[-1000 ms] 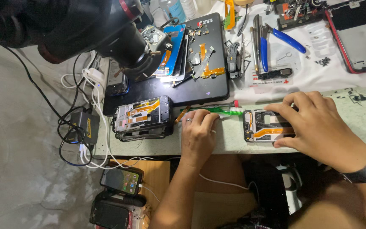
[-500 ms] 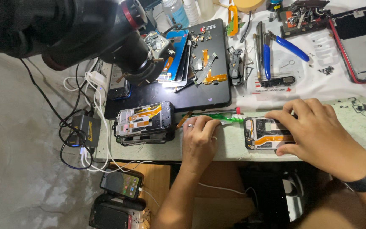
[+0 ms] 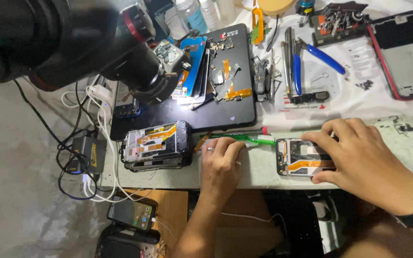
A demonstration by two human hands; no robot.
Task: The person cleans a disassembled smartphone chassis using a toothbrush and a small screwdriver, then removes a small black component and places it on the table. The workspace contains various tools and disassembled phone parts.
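While lying flat near the pale green bench edge (image 3: 407, 138), opened phone with orange ribbon cable (image 3: 298, 157): light, stiff, fragile inside, best gripped by its side rims. Right hand (image 3: 359, 160) pressing it down; left hand (image 3: 222, 165) pinching green toothbrush (image 3: 237, 138).

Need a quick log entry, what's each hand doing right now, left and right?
Left hand: closed on the green toothbrush.
Right hand: fingers spread, pressing down on the opened phone, not gripping it.
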